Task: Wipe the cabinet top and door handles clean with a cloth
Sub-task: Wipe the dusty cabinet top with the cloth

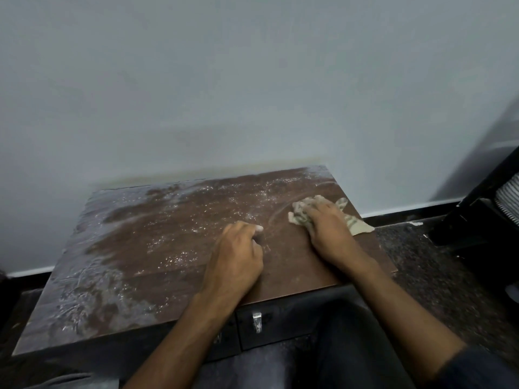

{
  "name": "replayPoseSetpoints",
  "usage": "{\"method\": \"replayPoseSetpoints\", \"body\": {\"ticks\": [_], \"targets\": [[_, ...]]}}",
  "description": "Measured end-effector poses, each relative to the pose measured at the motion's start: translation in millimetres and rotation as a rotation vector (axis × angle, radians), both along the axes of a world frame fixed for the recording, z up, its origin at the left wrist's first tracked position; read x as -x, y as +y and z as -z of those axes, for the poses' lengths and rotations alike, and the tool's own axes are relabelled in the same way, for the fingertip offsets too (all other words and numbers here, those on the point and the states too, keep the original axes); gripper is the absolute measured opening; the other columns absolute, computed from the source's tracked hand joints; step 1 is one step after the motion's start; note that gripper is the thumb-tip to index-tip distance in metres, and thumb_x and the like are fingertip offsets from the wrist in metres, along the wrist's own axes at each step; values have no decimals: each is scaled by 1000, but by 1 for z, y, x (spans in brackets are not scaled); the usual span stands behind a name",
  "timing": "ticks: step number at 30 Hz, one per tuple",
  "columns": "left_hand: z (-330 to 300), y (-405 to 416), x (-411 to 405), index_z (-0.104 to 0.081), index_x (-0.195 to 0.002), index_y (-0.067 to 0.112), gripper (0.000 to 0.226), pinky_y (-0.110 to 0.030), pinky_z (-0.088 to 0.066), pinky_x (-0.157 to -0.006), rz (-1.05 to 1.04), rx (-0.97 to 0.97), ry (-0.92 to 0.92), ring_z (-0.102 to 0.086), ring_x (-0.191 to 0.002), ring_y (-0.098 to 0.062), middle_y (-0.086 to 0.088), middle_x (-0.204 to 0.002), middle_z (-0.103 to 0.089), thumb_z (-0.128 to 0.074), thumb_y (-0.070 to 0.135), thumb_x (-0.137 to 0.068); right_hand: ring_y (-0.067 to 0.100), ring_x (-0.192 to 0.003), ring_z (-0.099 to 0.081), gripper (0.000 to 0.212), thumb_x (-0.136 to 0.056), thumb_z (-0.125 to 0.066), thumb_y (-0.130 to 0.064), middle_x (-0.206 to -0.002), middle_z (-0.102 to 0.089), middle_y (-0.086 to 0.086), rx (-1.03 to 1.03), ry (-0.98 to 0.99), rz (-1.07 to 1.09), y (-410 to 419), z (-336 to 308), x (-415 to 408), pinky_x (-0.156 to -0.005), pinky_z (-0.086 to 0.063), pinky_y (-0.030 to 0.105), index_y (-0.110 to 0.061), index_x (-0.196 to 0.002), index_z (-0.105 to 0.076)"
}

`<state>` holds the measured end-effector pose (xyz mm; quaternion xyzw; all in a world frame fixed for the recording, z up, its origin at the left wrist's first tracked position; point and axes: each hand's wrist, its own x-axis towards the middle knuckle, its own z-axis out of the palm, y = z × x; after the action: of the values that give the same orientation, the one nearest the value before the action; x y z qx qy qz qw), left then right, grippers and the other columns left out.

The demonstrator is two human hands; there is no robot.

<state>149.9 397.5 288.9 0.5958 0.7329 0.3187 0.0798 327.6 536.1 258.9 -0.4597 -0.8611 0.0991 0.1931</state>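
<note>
Crumpled beige cloth (306, 213) on dusty brown cabinet top (179, 248)

1. Flat wooden cabinet top (196, 248): reddish-brown, filmed with grey-white dust, speckled.
2. Crumpled rag cloth (306, 211): beige with grey-green stripes.
3. Small metal door handle (257, 321): silver.
4. Painted wall (224, 80): pale grey.
</note>
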Motion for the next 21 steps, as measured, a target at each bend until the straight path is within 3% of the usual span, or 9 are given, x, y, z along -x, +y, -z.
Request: {"method": "replayPoseSetpoints", "body": {"ticks": [3,5,9,10,13,15,17,21], "targets": [[3,3,-3,-67,-114,15,34,-36,-47,-96,0,-5,27,-55,-106,-18,1,-109,-65,-49,11,-86,24,-134,-46,35,-95,-55,-16,-136,-60,5,-12,3,-339,-48,7,22,-120,-26,29,-14,-128,-65],[2,0,-3,-67,-115,16,33,-33,-46,-95,12,-4,40,-54,-106,-17,2,-109,-64,-51,11,-86,20,-137,-43,38,-94,-56,-19,-140,-59,4,-5,-3,-421,-48,6,10,-121,-23,28,-15,-130,-65],[3,-12,-6,-65,-121,20,33,-27,-45,-96,27,14,44,-52,-109,-8,9,-113,-61,-51,15,-92,32,-138,-43,37,-96,-59,-13,-138,-60,11,19,19,-12,-11,3,0,-119,-29,42,-13,-133,-63],[3,-14,-7,-65,-119,20,31,-29,-47,-95,20,26,41,-52,-108,-9,8,-111,-61,-50,15,-92,32,-138,-42,37,-96,-58,-14,-138,-59,11,4,2,-1,-18,4,10,-119,-29,43,-13,-133,-63],[1,-18,-6,-63,-91,18,14,-35,-50,-83,-19,30,37,-49,-91,-12,6,-93,-55,-49,15,-89,25,-141,-40,40,-96,-50,-25,-142,-57,3,24,-10,-325,-61,11,28,-120,-29,38,-17,-133,-62],[-2,-28,-3,-60,-83,21,12,-31,-49,-78,-26,-11,46,-49,-88,-9,9,-89,-54,-51,15,-88,19,-144,-37,42,-97,-47,-30,-147,-54,-1,35,-15,-475,-63,9,13,-121,-26,35,-18,-135,-62],[-4,-41,0,-65,-88,23,15,-25,-48,-78,-9,-45,29,-51,-92,-5,13,-91,-57,-54,13,-89,20,-143,-39,42,-96,-50,-26,-147,-54,0,50,-18,-396,-37,5,-3,-122,-25,37,-20,-136,-62],[2,-56,10,-68,-100,23,21,-25,-49,-84,-50,-53,-5,-50,-97,-1,16,-98,-60,-54,12,-91,33,-142,-36,40,-100,-50,-23,-147,-52,10,28,-52,21,-7,4,14,-121,-23,42,-17,-138,-58]]}}
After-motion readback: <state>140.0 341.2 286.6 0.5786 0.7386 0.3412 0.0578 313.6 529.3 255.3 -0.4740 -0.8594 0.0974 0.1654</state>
